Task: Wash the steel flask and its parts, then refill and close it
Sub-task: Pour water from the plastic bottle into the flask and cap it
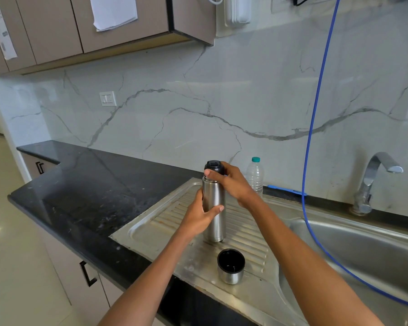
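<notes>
- on the ribbed steel drainboard point(250, 234), left of the sink basin point(363, 255): steel flask point(214, 222) upright, base on the ridges.
- left hand point(201, 215) wrapped round the flask's middle from the left side, thumb point(216, 209) across the front, fingers curled behind the body.
- right hand point(231, 182) over the top from the right side, fingers and thumb pinching the black stopper point(213, 166) at the flask's neck; stopper sitting in the mouth, a thin steel rim showing just under it.
- steel cup lid point(230, 267) apart from the flask, nearer the camera on the same drainboard, mouth up, black lining showing, touched by neither hand.
- behind the right hand, against the marble wall point(198, 118): clear plastic bottle point(255, 176) with a teal cap, upright.
- blue hose point(312, 128) hanging down from above and curving into the sink basin.
- tap point(372, 182) at the far right rim of the sink, spout over the basin.
- black countertop point(85, 189) stretching left of the drainboard.
</notes>
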The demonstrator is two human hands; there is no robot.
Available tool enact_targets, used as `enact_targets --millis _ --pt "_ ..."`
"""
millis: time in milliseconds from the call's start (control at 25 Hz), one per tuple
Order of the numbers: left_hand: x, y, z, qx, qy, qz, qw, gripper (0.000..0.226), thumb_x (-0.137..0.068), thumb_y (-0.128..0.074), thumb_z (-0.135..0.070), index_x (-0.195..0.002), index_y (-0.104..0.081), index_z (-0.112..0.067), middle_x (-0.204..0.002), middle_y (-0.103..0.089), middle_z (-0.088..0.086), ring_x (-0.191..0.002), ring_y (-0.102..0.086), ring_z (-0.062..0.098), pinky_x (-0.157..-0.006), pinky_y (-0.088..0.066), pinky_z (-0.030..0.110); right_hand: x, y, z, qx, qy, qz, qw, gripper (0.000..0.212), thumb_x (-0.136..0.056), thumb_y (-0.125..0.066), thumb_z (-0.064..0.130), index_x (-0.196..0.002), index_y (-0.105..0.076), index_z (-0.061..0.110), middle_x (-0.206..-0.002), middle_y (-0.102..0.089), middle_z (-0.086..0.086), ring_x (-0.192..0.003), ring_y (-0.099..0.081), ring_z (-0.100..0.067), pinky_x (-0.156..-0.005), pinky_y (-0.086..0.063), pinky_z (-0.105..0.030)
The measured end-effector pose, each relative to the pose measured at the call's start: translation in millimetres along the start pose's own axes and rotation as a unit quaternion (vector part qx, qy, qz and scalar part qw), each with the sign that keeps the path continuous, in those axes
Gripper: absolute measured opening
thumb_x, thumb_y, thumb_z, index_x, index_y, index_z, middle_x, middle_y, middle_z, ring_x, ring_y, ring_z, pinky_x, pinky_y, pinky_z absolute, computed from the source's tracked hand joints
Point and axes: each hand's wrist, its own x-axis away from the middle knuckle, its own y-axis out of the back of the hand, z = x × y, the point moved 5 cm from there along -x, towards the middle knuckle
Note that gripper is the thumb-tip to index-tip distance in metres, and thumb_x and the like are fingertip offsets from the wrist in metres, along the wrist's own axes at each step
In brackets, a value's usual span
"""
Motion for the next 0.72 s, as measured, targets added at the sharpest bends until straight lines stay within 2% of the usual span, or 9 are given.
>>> enact_targets --millis 120,200,280,360,400,480,600,640,720 --pt "2 -3 -3 -0.001 -0.002 -0.022 1.000 0.065 -0.090 -0.077 -0.032 -0.143 -0.039 -0.033 -0.122 -0.063 -0.018 -0.113 -0.061 -0.001 -0.088 -0.047 0.016 11 -6 7 0.069 0.004 -0.092 0.993 0.047 -0.081 -0.075 0.059 -0.119 -0.068 0.031 -0.105 -0.071 0.016 -0.102 -0.065 -0.009 -0.099 -0.049 -0.035" --pt "3 -2 -6 -0.008 0.003 -0.019 1.000 0.068 -0.089 -0.078 -0.034 -0.145 -0.039 -0.028 -0.123 -0.063 -0.015 -0.113 -0.062 0.003 -0.085 -0.047 0.015 18 -9 16 0.134 0.011 -0.126 0.983 0.048 -0.086 -0.070 0.060 -0.124 -0.065 0.030 -0.104 -0.067 0.015 -0.101 -0.062 -0.010 -0.090 -0.046 -0.032" --pt "3 0 -7 -0.013 0.010 -0.009 1.000 0.073 -0.087 -0.080 -0.039 -0.146 -0.039 -0.029 -0.127 -0.061 -0.014 -0.117 -0.060 0.008 -0.088 -0.047 0.020 20 -8 18 0.123 0.010 -0.100 0.987 0.059 -0.086 -0.069 0.062 -0.133 -0.060 0.027 -0.118 -0.068 0.010 -0.115 -0.063 -0.015 -0.099 -0.049 -0.036" --pt "6 2 -4 0.019 0.021 0.014 0.999 0.081 -0.084 -0.082 -0.043 -0.150 -0.036 -0.032 -0.141 -0.055 -0.014 -0.126 -0.056 0.008 -0.098 -0.046 0.026 26 -2 16 0.067 -0.015 -0.049 0.996 0.083 -0.086 -0.070 0.061 -0.153 -0.041 0.022 -0.147 -0.054 0.004 -0.138 -0.049 -0.018 -0.113 -0.040 -0.037" --pt "9 3 -3 0.048 0.031 0.026 0.998 0.089 -0.084 -0.082 -0.042 -0.155 -0.029 -0.032 -0.150 -0.047 -0.015 -0.132 -0.051 0.007 -0.104 -0.044 0.028 32 4 13 0.050 -0.026 -0.037 0.998 0.090 -0.087 -0.069 0.060 -0.158 -0.031 0.020 -0.153 -0.047 0.003 -0.142 -0.044 -0.018 -0.115 -0.037 -0.037" --pt "17 7 0 0.092 0.054 0.008 0.994 0.100 -0.086 -0.080 -0.041 -0.162 -0.017 -0.027 -0.158 -0.036 -0.011 -0.140 -0.041 0.007 -0.114 -0.037 0.031 51 22 7 0.074 -0.018 -0.045 0.996 0.080 -0.089 -0.068 0.059 -0.154 -0.038 0.022 -0.139 -0.058 0.003 -0.132 -0.054 -0.019 -0.108 -0.043 -0.035" --pt "30 20 3 0.083 0.044 -0.070 0.993 0.070 -0.093 -0.071 -0.042 -0.154 -0.039 -0.029 -0.148 -0.054 -0.005 -0.133 -0.053 0.013 -0.113 -0.043 0.038 87 39 -16 0.168 -0.021 0.007 0.986 0.053 -0.082 -0.071 0.064 -0.122 -0.068 0.028 -0.108 -0.072 0.007 -0.102 -0.069 -0.014 -0.098 -0.055 -0.042" --pt "37 23 3 0.072 0.036 -0.092 0.993 0.057 -0.096 -0.068 -0.041 -0.147 -0.047 -0.031 -0.138 -0.061 -0.007 -0.127 -0.057 0.013 -0.111 -0.046 0.041 101 38 -26 0.200 -0.037 0.058 0.977 0.054 -0.080 -0.072 0.066 -0.120 -0.069 0.030 -0.110 -0.072 0.009 -0.100 -0.068 -0.010 -0.099 -0.054 -0.042" --pt "50 26 3 0.057 0.027 -0.119 0.991 0.036 -0.100 -0.064 -0.036 -0.135 -0.056 -0.033 -0.124 -0.065 -0.011 -0.117 -0.062 0.014 -0.107 -0.049 0.047 132 29 -43 0.268 -0.081 0.164 0.946 0.072 -0.078 -0.074 0.068 -0.136 -0.059 0.029 -0.127 -0.064 0.009 -0.113 -0.062 -0.010 -0.107 -0.047 -0.037"
